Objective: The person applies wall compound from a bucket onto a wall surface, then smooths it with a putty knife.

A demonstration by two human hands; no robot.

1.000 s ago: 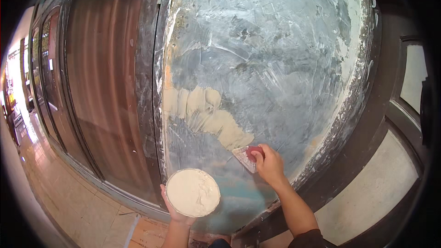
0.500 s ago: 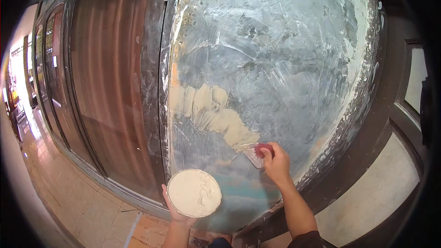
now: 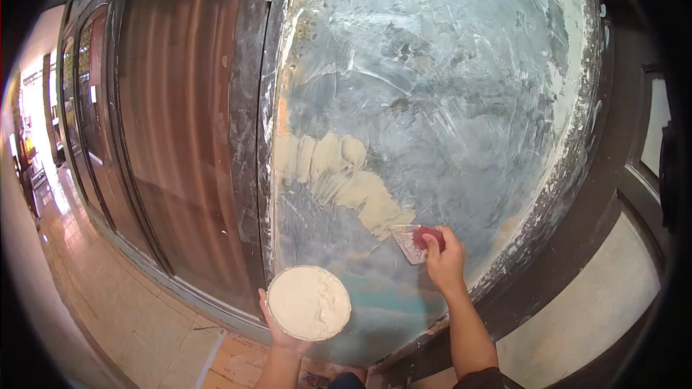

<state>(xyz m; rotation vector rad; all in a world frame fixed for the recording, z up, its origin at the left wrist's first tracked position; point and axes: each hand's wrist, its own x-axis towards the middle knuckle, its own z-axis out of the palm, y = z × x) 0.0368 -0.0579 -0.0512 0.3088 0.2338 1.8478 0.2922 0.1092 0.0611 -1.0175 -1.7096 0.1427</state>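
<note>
My left hand grips a round tub from below and the left side, its fingers curled up around the edge. Cream-coloured putty fills the tub almost to the rim, smooth at left and lumpy at right. In my right hand is a putty knife with a red handle and a broad, smeared blade. The blade is at the lower right end of a fresh putty streak on the grey wall; whether it touches the wall I cannot tell.
A dark-framed glass panel with a brownish curtain stands left of the wall. To the right is a dark wooden frame with pale panels. Below lie a tiled floor and an orange-brown sheet.
My right hand has shifted the putty knife slightly to the right, and its blade now faces me more fully. The left hand still holds the tub. The whole view has shifted slightly.
</note>
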